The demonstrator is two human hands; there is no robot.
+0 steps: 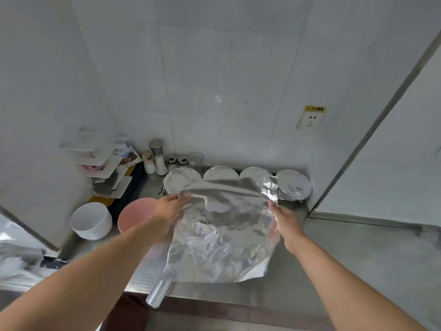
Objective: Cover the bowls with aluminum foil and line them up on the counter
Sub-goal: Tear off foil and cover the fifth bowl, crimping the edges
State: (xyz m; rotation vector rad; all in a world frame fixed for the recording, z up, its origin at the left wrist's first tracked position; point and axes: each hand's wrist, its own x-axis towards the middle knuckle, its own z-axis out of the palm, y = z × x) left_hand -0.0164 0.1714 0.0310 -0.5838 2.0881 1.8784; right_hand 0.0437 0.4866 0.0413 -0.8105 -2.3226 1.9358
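I hold a loose sheet of aluminum foil (222, 230) above the steel counter (358, 254). My left hand (169, 206) pinches its far left corner and my right hand (285, 218) grips its right edge. Behind the sheet, several foil-covered bowls stand in a row along the back wall, from the leftmost (181, 179) to the rightmost (294, 185). A pink bowl (134, 216) sits uncovered to the left, partly behind my left wrist. Further left is a stack of white bowls (91, 220). The foil roll (158, 295) lies at the counter's front edge.
Seasoning shakers and jars (158, 158) and a glass (196, 160) stand at the back left. A white tiered rack (100, 161) fills the left corner. A wall socket (310, 120) is on the right of the back wall. Bare steel shows to the right.
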